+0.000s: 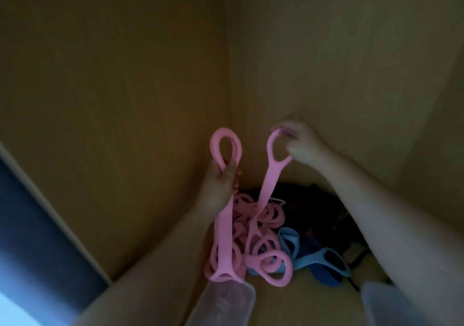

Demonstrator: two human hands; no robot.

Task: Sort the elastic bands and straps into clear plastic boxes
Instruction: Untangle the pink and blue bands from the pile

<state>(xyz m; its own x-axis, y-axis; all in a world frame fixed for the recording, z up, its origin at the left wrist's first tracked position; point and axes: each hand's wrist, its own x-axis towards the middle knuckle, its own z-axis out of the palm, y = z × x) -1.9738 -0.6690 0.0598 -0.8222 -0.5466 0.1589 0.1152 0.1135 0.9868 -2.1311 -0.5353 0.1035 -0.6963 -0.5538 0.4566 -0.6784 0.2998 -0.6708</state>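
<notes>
My left hand (219,182) grips a pink elastic strap (223,235) just under its upper loop, and the strap hangs straight down. My right hand (300,143) pinches the top loop of a second pink strap (267,187), lifted from a tangled pile of pink straps (253,227) below. Blue straps (313,259) lie to the right of the pile. A dark heap of straps (308,205) sits behind them, too dim to make out. One clear plastic box (226,303) stands at the bottom centre, another clear box (376,300) at the bottom right.
Everything lies on a yellowish-brown surface (271,300) inside a corner of two tan walls (125,74). A dark blue-grey band (37,238) runs along the left edge. The picture is dim and blurred.
</notes>
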